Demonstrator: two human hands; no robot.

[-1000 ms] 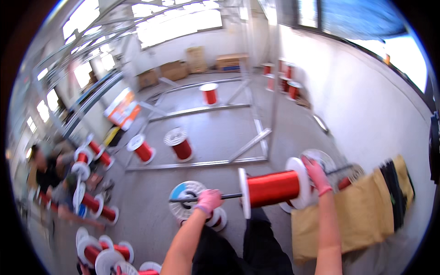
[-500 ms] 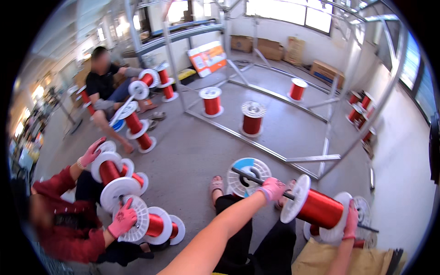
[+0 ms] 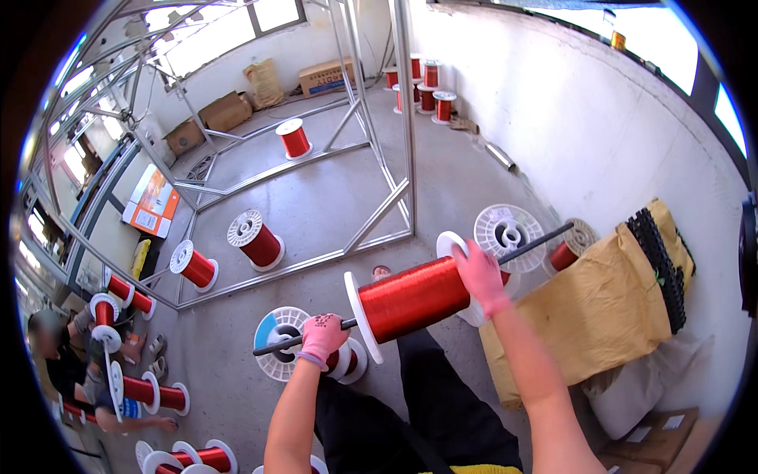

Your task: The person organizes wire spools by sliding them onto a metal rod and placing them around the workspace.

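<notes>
A large spool of red wire (image 3: 414, 299) with white flanges is held tilted above my legs. A dark rod (image 3: 537, 245) passes through its core and sticks out at both ends. My left hand (image 3: 324, 338), in a pink glove, is closed round the rod just left of the near flange. My right hand (image 3: 480, 278), also gloved, grips the spool at its right flange; its fingertips are partly hidden. Beneath the rod's left end stands another white-flanged spool (image 3: 268, 363) with a blue patch. One more white spool (image 3: 483, 229) stands beyond my right hand.
A metal frame (image 3: 332, 254) stands ahead, with red spools (image 3: 257, 241) on the floor in and around it. Brown sacking (image 3: 576, 316) lies at right, above cardboard boxes (image 3: 655, 438). A co-worker (image 3: 71, 355) sits far left among spools. More spools (image 3: 426, 99) stand by the wall.
The view has turned to the right. The spool on the rod has come round to the middle, its right end now higher. Both hands still hold on.
</notes>
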